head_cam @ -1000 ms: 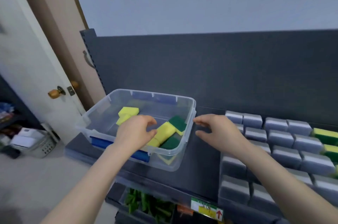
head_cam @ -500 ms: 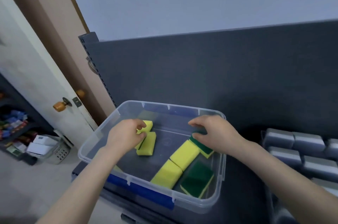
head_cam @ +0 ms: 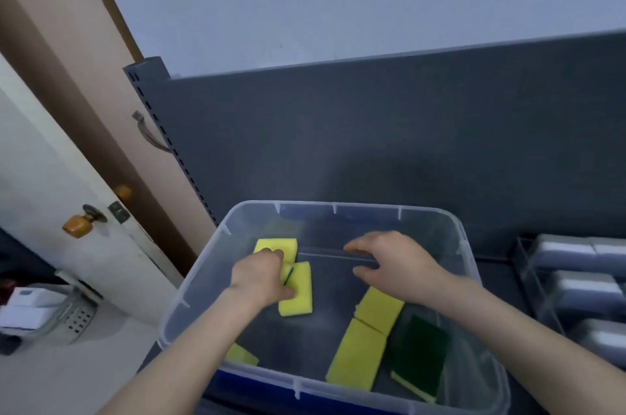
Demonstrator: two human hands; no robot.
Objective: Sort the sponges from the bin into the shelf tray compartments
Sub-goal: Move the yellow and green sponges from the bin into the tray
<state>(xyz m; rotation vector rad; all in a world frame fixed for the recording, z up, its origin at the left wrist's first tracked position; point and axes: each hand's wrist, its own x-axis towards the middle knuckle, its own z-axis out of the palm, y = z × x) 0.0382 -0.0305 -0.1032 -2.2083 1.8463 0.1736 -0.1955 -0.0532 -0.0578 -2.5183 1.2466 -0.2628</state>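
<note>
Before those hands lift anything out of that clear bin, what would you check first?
1. Left hand has a sponge: ok, it grips a yellow sponge.
2. Only one taken: cannot tell, a second yellow sponge touches its fingertips.
3. Right hand free: ok, open, nothing visibly held.
4. Way out of the bin: ok, no lid on it.
5. Free compartment in the shelf tray: cannot tell, only its edge shows, holding grey sponges.
</note>
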